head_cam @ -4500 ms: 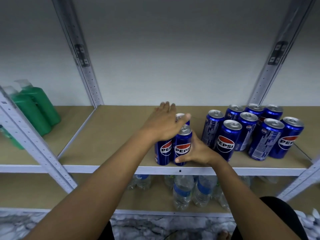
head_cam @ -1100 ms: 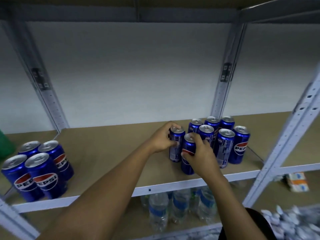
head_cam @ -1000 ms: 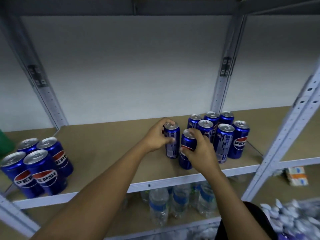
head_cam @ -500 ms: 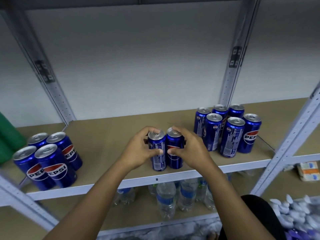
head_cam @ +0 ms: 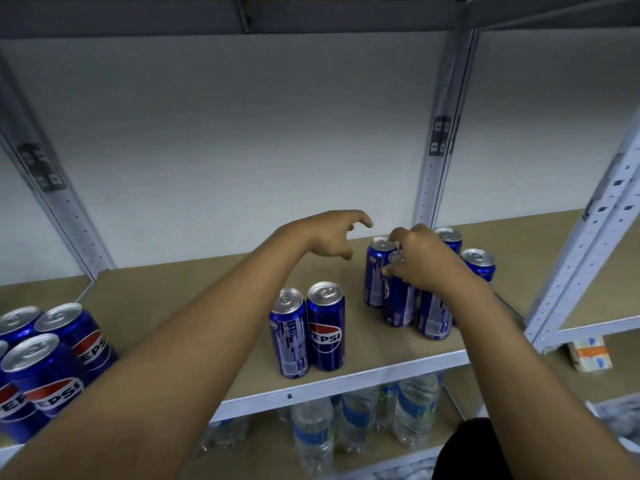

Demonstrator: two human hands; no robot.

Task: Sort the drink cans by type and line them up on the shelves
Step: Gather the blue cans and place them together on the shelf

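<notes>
A: Entry, head view. Which hand is nearer the right-hand cluster (head_cam: 420, 289) of Pepsi cans?

B: The right hand (head_cam: 424, 263). It lies over the cluster's tops, fingers curled down; the thumb touches the side of a front can (head_cam: 398, 299). Whether it has closed on that can, cannot tell. The left hand (head_cam: 332, 235) hangs open and empty, fingers spread, just left of the cluster's rear-left can (head_cam: 376, 271), not touching.

A: Orientation?

B: All cans upright, long axis vertical. The cluster lies ahead of and to the right of the left hand, so I judge a sideways wrap on the body suits it.

A: Counts?

B: Cluster: five cans visible; the right hand may hide more. Middle of the shelf (head_cam: 207, 299): a pair (head_cam: 308, 330) near the front edge, touching side by side, well apart from the cluster. Far left: four cans (head_cam: 52, 362), partly cut off by the frame edge. Water bottles (head_cam: 360, 424) stand on the shelf below, count unclear.
</notes>
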